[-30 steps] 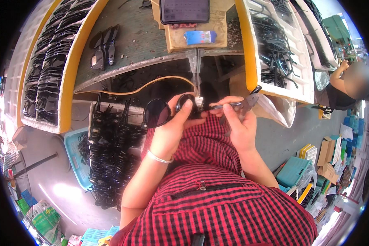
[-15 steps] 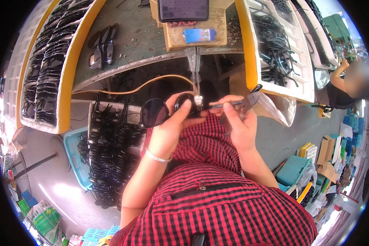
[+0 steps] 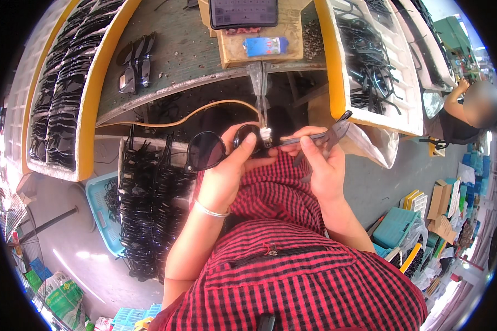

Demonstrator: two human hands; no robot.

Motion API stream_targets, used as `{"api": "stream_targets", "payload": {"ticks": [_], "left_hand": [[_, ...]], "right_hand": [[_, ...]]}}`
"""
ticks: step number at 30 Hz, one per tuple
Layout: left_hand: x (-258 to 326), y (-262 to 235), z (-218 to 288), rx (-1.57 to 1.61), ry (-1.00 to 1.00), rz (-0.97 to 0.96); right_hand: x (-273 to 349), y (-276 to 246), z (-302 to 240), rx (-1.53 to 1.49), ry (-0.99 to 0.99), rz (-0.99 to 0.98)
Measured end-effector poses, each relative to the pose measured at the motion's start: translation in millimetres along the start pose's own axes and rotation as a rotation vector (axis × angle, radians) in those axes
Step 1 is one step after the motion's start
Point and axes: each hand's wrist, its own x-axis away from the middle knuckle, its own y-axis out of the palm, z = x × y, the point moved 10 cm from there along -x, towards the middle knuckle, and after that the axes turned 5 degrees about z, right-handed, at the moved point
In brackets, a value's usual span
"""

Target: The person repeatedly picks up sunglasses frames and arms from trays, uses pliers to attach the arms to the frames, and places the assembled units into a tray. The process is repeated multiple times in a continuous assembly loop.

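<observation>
A pair of sunglasses (image 3: 206, 150) with round dark lenses is in my left hand (image 3: 235, 161), whose fingers and thumb grip the frame around one lens. The other lens sticks out to the left. My right hand (image 3: 323, 163) is closed on a slim metal tool (image 3: 294, 140) reaching left to the frame's hinge side, and on dark-handled pliers (image 3: 338, 131) lying across the fingers. Whether the slim tool touches the frame is too small to tell. Just behind the glasses is a white-wrapped tip (image 3: 265, 134) on a narrow metal bracket (image 3: 258, 83) projecting from the bench.
Yellow-edged trays of dark eyewear parts stand left (image 3: 88, 110) and right (image 3: 337, 66). On the bench (image 3: 176, 60) are loose sunglasses (image 3: 138, 63), a phone-like device (image 3: 243, 12) and a blue packet (image 3: 265, 46). Piled dark frames (image 3: 149, 209) lie lower left, by a blue basket (image 3: 100, 212). A person (image 3: 469, 113) sits far right.
The sunglasses have turned slightly in my left hand, so the outer lens looks lighter. My right hand and its tools stay almost in place.
</observation>
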Motion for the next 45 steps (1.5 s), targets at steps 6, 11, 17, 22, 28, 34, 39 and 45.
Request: {"api": "stream_targets", "payload": {"ticks": [6,11,17,22,28,34,39,45], "left_hand": [[-0.1,0.4,0.5,0.005,0.002,-0.016],[-0.3,0.5,-0.2,0.012,-0.007,-0.018],[-1.4,1.0,-0.5,0.004,-0.007,-0.027],[-3.2,-0.5,-6.0,0.037,-0.044,-0.035],[5.0,-14.6,-31.0,0.105,-0.177,-0.032],[57.4,-6.9,-22.2,0.124,-0.248,-0.075],[73.3,40.4,24.3,0.211,-0.109,-0.247],[88.3,67.1,51.2,0.528,-0.124,-0.453]], "right_hand": [[-0.3,-0.4,1.6,-0.022,0.014,-0.001],[-0.8,-0.8,3.4,-0.056,0.024,-0.002],[-1.7,-2.1,5.8,-0.077,0.038,0.000],[-1.8,-5.0,10.3,-0.106,0.049,0.008],[15.2,-9.3,35.9,-0.180,0.225,0.037],[50.9,-4.3,45.1,-0.376,0.508,0.007],[42.8,7.6,0.9,-0.570,0.537,-0.102],[-42.6,-31.9,-60.4,-0.378,0.373,-0.096]]}}
